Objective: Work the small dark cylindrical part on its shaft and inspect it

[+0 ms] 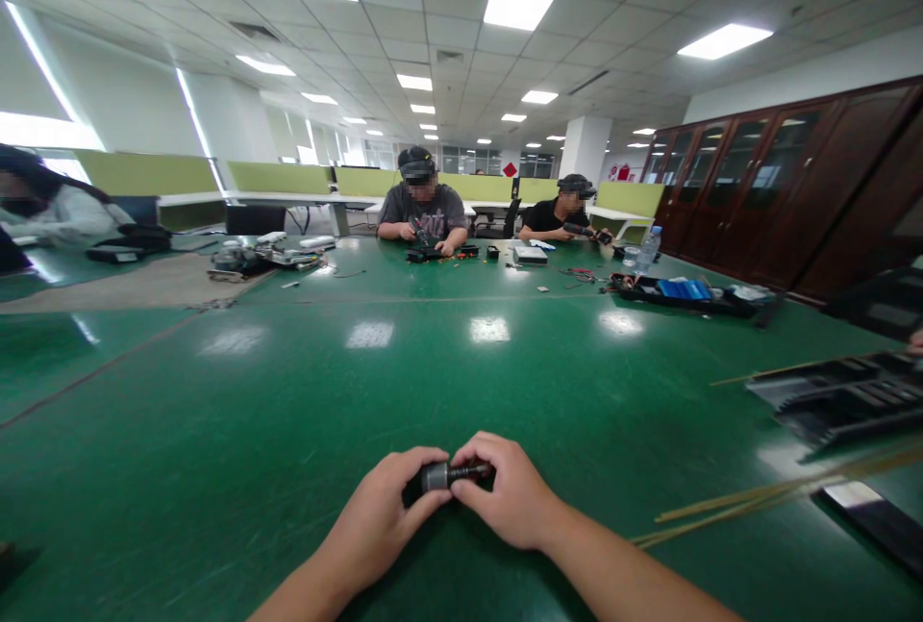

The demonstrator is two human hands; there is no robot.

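Near the front edge of the green table (404,353), both hands meet around a small dark cylindrical part (436,477). My left hand (386,511) grips its thicker grey end between thumb and fingers. The thinner black shaft (467,472) points to the right, and my right hand (509,492) pinches it with thumb and fingers. The part lies roughly level, just above or on the tabletop; the fingers cover both of its ends.
Thin yellowish rods (750,492), a black slotted part (851,401) and a dark flat object (876,521) lie at the right. Farther back are a black tray (649,290), a bottle (647,250) and a parts pile (270,255). Several people sit around the table.
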